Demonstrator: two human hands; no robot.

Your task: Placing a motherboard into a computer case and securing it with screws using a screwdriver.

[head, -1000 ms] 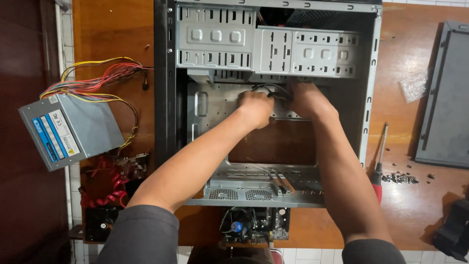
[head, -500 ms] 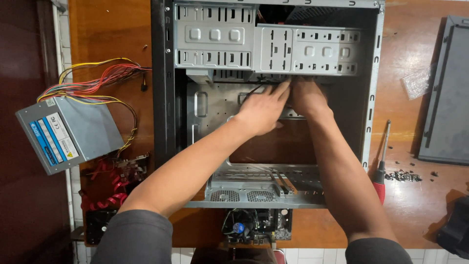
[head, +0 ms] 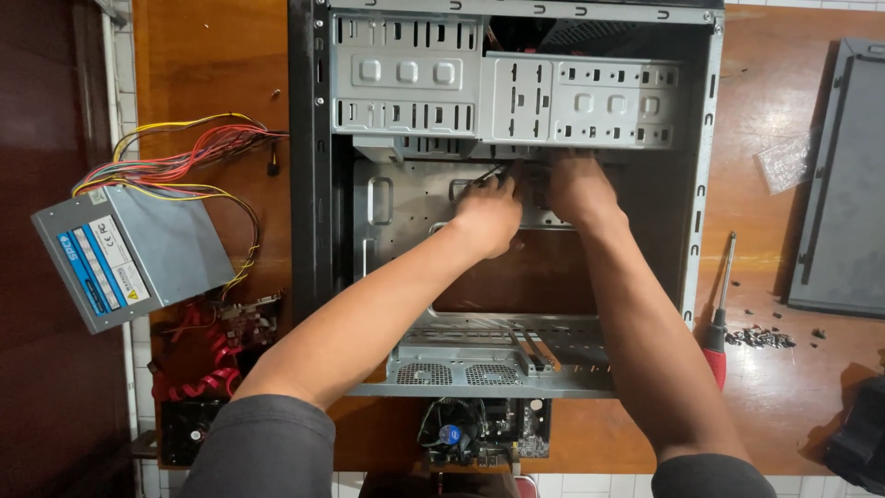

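reaching into an open computer case

working from above, both hands are deep inside the open computer case (head: 318,184), which lies on its side on the wooden table (head: 203,65). the left hand (head: 489,217) rests over the bare metal motherboard tray (head: 406,212), its fingers curled around a thin dark cable (head: 486,173) that runs up toward the drive cage (head: 502,88). the right hand (head: 576,184) sits just beside it, touching or nearly touching, with its fingertips tucked under the lower edge of the drive cage; whether those fingers are pinching anything or just pressed in there cannot be told, since the cage hides them. the cable itself shows only as a short stretch between the left fingers and the cage.

off to the left of the case lies a grey power supply (head: 129,254), tilted, with a bundle of red, yellow and black wires (head: 184,157) looping from it toward the case wall. below it sit red flat cables (head: 207,355). a motherboard with a fan (head: 484,433) lies at the near edge of the case. right of the case, a red-handled screwdriver (head: 719,309) lies on the table, with a small scatter of dark screws (head: 761,338) just beside it and the grey side panel (head: 843,175) further out.
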